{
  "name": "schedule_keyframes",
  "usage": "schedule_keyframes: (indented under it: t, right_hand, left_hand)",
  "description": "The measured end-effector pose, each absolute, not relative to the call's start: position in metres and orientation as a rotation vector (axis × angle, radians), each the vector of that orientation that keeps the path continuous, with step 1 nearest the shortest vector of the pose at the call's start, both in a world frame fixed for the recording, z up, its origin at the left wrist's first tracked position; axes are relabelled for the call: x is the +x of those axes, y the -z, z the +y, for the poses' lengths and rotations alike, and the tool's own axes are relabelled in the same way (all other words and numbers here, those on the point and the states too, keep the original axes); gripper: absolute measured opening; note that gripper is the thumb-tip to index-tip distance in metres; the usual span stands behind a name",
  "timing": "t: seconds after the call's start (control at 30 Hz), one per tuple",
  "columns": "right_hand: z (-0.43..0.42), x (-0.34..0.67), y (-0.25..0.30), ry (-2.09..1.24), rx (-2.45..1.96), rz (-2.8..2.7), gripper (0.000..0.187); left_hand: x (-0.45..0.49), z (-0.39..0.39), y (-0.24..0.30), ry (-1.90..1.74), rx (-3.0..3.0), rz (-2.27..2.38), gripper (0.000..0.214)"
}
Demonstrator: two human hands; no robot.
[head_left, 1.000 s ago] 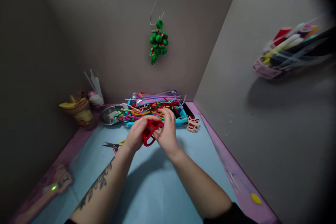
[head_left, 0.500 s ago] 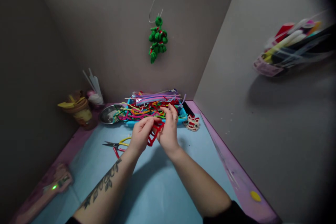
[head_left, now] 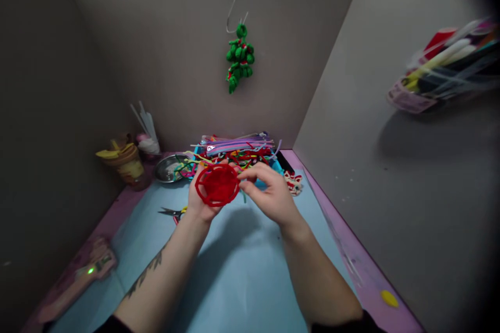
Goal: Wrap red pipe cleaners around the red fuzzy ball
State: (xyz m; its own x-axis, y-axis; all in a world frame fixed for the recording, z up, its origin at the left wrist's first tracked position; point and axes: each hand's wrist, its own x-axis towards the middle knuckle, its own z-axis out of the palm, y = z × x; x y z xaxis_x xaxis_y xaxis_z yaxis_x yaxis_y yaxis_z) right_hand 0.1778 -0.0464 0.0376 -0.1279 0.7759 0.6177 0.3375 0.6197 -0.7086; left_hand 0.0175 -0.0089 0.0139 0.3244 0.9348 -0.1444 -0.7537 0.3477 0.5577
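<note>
Red ring (head_left: 217,184) gripped by left hand (head_left: 197,207), right hand (head_left: 273,197) fingers (head_left: 252,176); covers left palm.

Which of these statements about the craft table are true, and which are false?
1. The left hand holds a round red pipe-cleaner piece. True.
2. The small scissors lie on the light blue mat beside the left wrist. True.
3. The green pipe-cleaner ornament lies on the mat. False: it hangs from a wire hook on the grey back wall.
4. The right hand grips the scissors. False: its fingertips are at the red piece's rim.
</note>
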Motion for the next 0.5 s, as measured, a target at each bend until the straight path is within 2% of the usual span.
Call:
schedule_keyframes:
  t: [0.2,0.5]
  right_hand:
    - [-0.060,0.176,-0.043,-0.274,-0.814,-2.167,0.014]
    - [-0.059,0.163,-0.034,0.044,-0.861,-2.172,0.017]
  left_hand:
    - [0.015,-0.011,-0.012,-1.200,0.499,0.462,0.037]
    - [0.013,-0.006,-0.009,-1.133,0.454,0.484,0.032]
